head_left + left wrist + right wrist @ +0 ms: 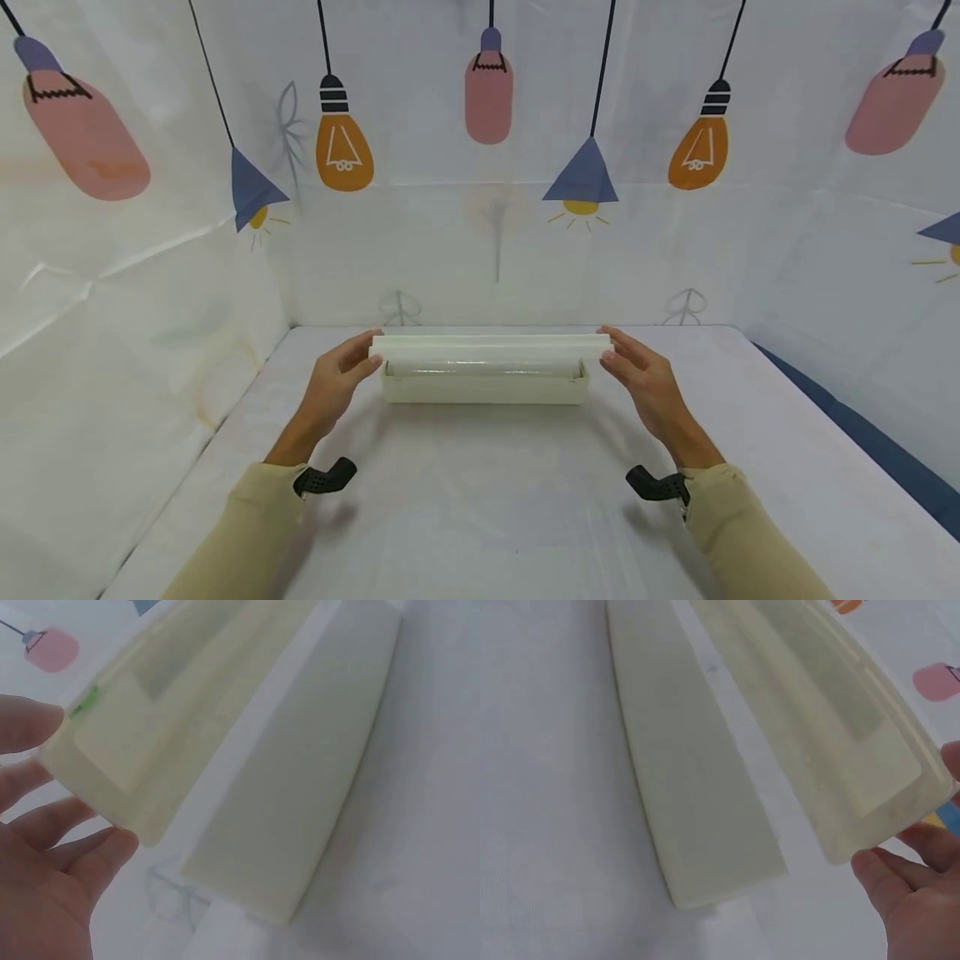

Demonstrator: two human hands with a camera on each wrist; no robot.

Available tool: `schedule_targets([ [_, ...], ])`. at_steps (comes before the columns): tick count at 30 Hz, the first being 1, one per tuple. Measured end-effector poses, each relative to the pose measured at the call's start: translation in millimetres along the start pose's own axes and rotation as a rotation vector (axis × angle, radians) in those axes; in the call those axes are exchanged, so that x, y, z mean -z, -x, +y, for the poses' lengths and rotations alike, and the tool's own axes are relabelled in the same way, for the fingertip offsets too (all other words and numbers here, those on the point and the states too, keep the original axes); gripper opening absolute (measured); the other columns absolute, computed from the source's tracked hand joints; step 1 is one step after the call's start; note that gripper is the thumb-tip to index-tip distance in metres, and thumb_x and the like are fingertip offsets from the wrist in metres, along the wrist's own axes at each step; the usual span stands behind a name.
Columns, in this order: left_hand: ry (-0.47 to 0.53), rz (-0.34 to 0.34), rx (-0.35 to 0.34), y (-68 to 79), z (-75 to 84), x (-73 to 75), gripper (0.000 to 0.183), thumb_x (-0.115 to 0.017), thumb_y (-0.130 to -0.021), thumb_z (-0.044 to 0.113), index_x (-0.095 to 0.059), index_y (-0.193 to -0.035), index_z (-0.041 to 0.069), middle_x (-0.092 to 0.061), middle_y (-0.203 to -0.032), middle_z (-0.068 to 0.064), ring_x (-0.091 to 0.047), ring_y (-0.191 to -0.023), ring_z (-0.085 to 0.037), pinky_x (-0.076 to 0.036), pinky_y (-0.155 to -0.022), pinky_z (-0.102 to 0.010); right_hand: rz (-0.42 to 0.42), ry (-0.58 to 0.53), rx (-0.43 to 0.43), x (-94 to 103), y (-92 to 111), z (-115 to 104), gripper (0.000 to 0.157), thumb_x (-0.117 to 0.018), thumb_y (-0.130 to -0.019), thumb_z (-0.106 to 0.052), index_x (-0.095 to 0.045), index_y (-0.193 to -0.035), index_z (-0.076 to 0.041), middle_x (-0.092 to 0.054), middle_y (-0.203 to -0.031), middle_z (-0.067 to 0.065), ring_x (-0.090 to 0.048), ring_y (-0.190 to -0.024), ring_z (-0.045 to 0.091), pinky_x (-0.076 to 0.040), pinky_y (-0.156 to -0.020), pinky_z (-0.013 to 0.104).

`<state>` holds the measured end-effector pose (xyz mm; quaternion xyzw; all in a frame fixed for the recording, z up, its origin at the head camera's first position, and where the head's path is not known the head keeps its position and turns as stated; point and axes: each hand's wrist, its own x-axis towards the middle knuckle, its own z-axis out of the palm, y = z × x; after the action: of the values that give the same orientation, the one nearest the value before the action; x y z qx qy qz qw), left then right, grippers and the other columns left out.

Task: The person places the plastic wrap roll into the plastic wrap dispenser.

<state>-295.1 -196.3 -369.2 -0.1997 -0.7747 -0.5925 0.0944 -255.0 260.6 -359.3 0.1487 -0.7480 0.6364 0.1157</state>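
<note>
A long cream-white box base (486, 391) stands on the table, with a roll of clear cling film (483, 367) lying in it. Over it is a matching lid (491, 345), lifted apart from the base and held level by both hands. My left hand (335, 383) pinches the lid's left end between thumb and fingers; my right hand (651, 387) grips the right end likewise. In the left wrist view the lid's hollow underside (172, 742) shows a small green mark (84, 702). A gap separates lid and base (686, 780) in the right wrist view.
The table (495, 500) has a white cover. White sheeting (450, 250) printed with hanging lamps rises behind it and at both sides. Each wrist wears a black strap mount, the left one (326, 477) and the right one (656, 485). A dark blue strip (862, 433) runs along the right edge.
</note>
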Motion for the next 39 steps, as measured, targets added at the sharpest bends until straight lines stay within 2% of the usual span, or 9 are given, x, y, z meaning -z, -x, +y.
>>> schedule_targets([
  [2,0.001,-0.005,-0.006,-0.7,-1.5,0.2,0.053,-0.064,-0.101,0.022,-0.048,-0.148,0.003,-0.055,-0.141,-0.017,-0.053,-0.128,-0.03,-0.043,-0.097,-0.016,-0.005,0.019,0.001,-0.6,-2,0,0.055,-0.059,-0.104,-0.02,-0.04,-0.151,0.001,-0.041,-0.152,0.025,-0.042,-0.137,0.037,-0.043,-0.1,0.017],
  [4,0.007,-0.014,-0.01,-1.5,-2.8,0.3,0.053,-0.064,-0.101,0.02,-0.047,-0.148,0.003,-0.055,-0.142,-0.018,-0.053,-0.128,-0.031,-0.044,-0.095,-0.014,-0.009,0.029,0.0,-1.4,-3,1,0.054,-0.059,-0.103,-0.018,-0.041,-0.15,0.002,-0.041,-0.151,0.025,-0.043,-0.136,0.036,-0.043,-0.099,0.016],
  [11,0.015,-0.038,-0.032,-6.0,-5.4,-2.0,0.052,-0.06,-0.102,0.012,-0.043,-0.15,0.0,-0.047,-0.15,-0.017,-0.047,-0.135,-0.03,-0.044,-0.097,-0.014,-0.011,-0.017,0.024,-4.0,-7,3,0.054,-0.06,-0.102,-0.011,-0.039,-0.148,0.009,-0.042,-0.147,0.032,-0.053,-0.124,0.016,-0.046,-0.096,0.017],
  [17,0.045,-0.041,-0.045,-6.7,-9.0,-6.5,0.051,-0.059,-0.101,0.003,-0.043,-0.15,0.0,-0.04,-0.155,-0.016,-0.041,-0.139,-0.031,-0.044,-0.097,-0.015,-0.011,-0.019,0.032,-5.2,-6,3,0.054,-0.061,-0.101,-0.006,-0.039,-0.147,0.011,-0.039,-0.149,0.032,-0.055,-0.12,0.007,-0.047,-0.095,0.016],
  [21,-0.011,-0.024,-0.055,-4.3,-12.1,-8.2,0.051,-0.062,-0.1,0.005,-0.046,-0.148,-0.001,-0.041,-0.155,-0.016,-0.042,-0.139,-0.03,-0.044,-0.097,-0.016,-0.019,0.031,0.026,-5.2,-4,6,0.053,-0.062,-0.1,-0.005,-0.041,-0.147,0.009,-0.034,-0.156,0.025,-0.049,-0.132,0.017,-0.045,-0.097,0.015],
  [26,-0.083,0.009,-0.062,-1.2,-13.4,-10.1,0.05,-0.063,-0.099,0.005,-0.049,-0.147,0.001,-0.044,-0.153,-0.011,-0.044,-0.138,-0.029,-0.045,-0.097,-0.017,-0.035,0.06,0.018,-4.6,-2,13,0.05,-0.063,-0.099,-0.005,-0.046,-0.144,0.009,-0.032,-0.158,0.02,-0.033,-0.144,0.035,-0.043,-0.099,0.014],
  [32,-0.135,0.046,-0.069,3.4,-16.3,-15.2,0.049,-0.064,-0.098,0.003,-0.051,-0.144,-0.001,-0.045,-0.152,-0.011,-0.046,-0.137,-0.028,-0.044,-0.101,-0.022,-0.058,0.02,0.001,-4.2,0,20,0.043,-0.061,-0.099,-0.001,-0.05,-0.138,0.012,-0.029,-0.16,0.02,-0.026,-0.147,0.035,-0.04,-0.101,0.014],
  [39,-0.118,0.058,-0.053,9.2,-21.3,-20.8,0.048,-0.066,-0.095,-0.002,-0.053,-0.141,-0.004,-0.044,-0.152,-0.01,-0.046,-0.136,-0.027,-0.044,-0.1,-0.02,-0.055,0.046,-0.031,-3.2,0,26,0.037,-0.064,-0.098,-0.001,-0.055,-0.132,0.011,-0.031,-0.16,0.016,-0.026,-0.148,0.034,-0.039,-0.102,0.013],
])
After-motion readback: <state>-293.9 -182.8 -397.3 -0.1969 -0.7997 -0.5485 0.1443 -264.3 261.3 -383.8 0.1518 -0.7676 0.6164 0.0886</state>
